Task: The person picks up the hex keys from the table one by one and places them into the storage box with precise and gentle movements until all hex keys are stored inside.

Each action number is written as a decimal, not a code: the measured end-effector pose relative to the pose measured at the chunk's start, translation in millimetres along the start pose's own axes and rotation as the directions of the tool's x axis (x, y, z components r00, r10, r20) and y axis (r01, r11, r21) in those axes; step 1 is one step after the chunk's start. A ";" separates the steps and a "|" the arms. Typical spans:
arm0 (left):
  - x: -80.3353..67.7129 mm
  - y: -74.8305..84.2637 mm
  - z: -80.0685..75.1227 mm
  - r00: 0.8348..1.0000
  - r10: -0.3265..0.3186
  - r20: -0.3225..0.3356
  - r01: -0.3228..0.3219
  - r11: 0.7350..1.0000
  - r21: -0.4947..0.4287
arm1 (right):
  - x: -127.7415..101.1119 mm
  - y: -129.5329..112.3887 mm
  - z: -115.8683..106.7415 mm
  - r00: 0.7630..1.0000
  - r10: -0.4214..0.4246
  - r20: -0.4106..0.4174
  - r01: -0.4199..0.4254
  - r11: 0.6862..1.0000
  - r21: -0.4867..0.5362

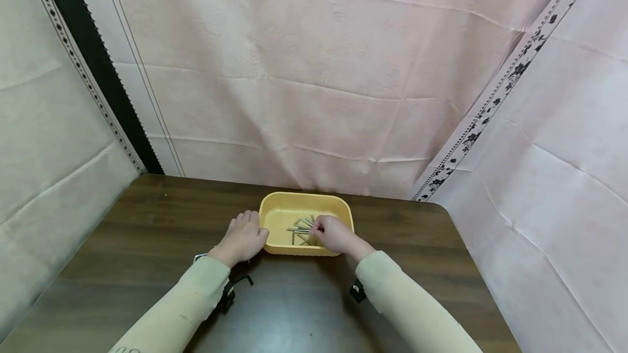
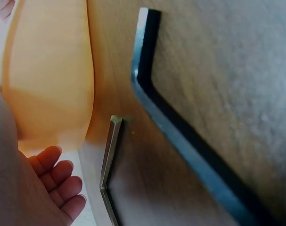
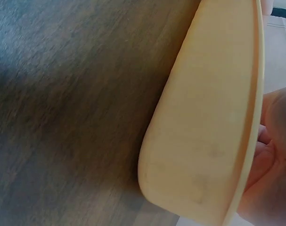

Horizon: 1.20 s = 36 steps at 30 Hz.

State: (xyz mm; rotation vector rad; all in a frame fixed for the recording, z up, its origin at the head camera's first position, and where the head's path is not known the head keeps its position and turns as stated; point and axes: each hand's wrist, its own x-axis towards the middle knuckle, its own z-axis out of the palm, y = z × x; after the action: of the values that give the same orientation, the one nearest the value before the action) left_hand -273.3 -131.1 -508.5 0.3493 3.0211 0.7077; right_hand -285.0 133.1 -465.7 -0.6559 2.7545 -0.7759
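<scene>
the right hand [image 1: 336, 235] is reaching over the near wall of the yellow tray [image 1: 338, 206], its fingertips dipping among the hex keys [image 1: 301, 229] lying in a loose heap on the tray floor. the fingers are curling down toward the metal, but whether they are already pinching one key or only touching the pile is too small to tell from the head view, and the right wrist view is showing only the tray's outer wall [image 3: 204, 117] and the heel of the hand.

the left hand [image 1: 242, 238] is resting on the wooden table [image 1: 147, 244] just beside the tray's left end, fingers loosely together and bent, seeming to touch the tray's side as if steadying it; it is holding nothing. in the left wrist view the fingers [image 2: 58, 183] are lying relaxed, with the tray wall [image 2: 48, 75] above them. the same view is showing two more l-shaped keys on the table outside the tray: a large dark hex key [image 2: 180, 136] and a small pale hex key [image 2: 110, 155] just beside it, apart from each other.

as a judgement, the step in hand looks like picking keys from the heap. the next move is calling for a clean pinch on a single key, since they are overlapping and could lift tangled together, while the other hand is keeping the light tray from sliding.
</scene>
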 end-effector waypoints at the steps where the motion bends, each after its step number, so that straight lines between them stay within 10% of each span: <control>1: 0.4 -0.3 0.8 1.000 0.003 -0.002 -0.003 1.000 0.000 | 0.2 1.1 0.2 1.000 0.008 0.004 -0.008 1.000 0.001; 11: 0.7 1.0 0.3 1.000 0.017 -0.013 -0.017 1.000 -0.006 | -6.7 8.2 -11.7 0.982 0.012 -0.188 -0.004 0.999 0.040; 18: -1.9 -0.7 0.1 1.000 -0.012 -0.003 0.012 1.000 -0.027 | -16.1 35.8 -23.3 0.915 -0.001 -0.403 -0.129 0.946 -0.296; 23: -9.2 -2.9 1.6 1.000 -0.020 -0.020 0.019 0.999 -0.045 | -23.5 55.6 -17.7 0.915 0.054 -0.399 -0.235 0.877 -0.420; 36: -55.8 -17.2 -18.0 0.987 0.122 -0.107 -0.115 0.991 0.064 | -38.7 65.4 -7.9 0.953 0.055 -0.298 -0.208 0.835 -0.510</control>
State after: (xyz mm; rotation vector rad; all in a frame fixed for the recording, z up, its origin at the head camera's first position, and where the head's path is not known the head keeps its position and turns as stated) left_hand -223.8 -166.4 -501.7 0.5126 3.1521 0.6695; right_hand -276.9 204.7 -491.3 -0.4576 3.2577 -0.0396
